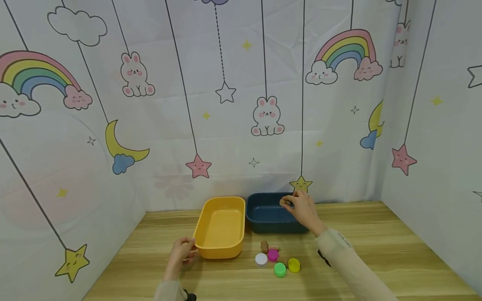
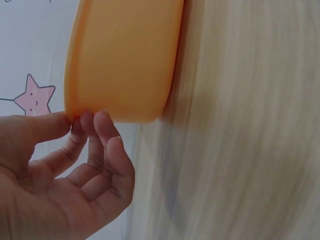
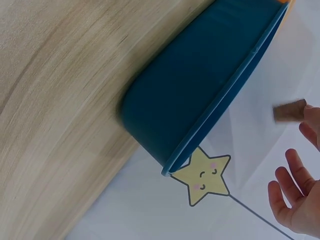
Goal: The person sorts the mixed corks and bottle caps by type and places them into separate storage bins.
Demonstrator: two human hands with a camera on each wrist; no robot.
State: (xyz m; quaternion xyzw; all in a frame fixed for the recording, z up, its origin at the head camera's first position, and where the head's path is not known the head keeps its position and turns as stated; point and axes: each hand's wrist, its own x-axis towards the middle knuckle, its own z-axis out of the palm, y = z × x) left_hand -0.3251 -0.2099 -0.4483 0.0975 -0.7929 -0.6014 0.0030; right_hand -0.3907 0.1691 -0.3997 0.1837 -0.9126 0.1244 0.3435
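My right hand (image 1: 304, 209) pinches a brown cork (image 3: 290, 111) between thumb and finger, above the dark blue bin (image 1: 278, 228). In the right wrist view the cork is apart from the bin's rim. At the near left corner of the yellow bin (image 1: 220, 252), my left hand (image 1: 180, 253) pinches the rim between thumb and fingers. The left wrist view shows its fingertips (image 2: 102, 117) against the bin's outer wall. Inside the yellow bin nothing shows; part of the blue bin's inside is hidden behind my right hand.
In front of the bins lie several loose pieces: a brown cork (image 1: 264, 246), a lighter cork (image 1: 275, 247), a pink cap (image 1: 273, 255), a white cap (image 1: 261, 260), a green cap (image 1: 280, 270) and a yellow cap (image 1: 294, 265). A patterned curtain (image 1: 233, 138) hangs behind the wooden table (image 1: 226, 280).
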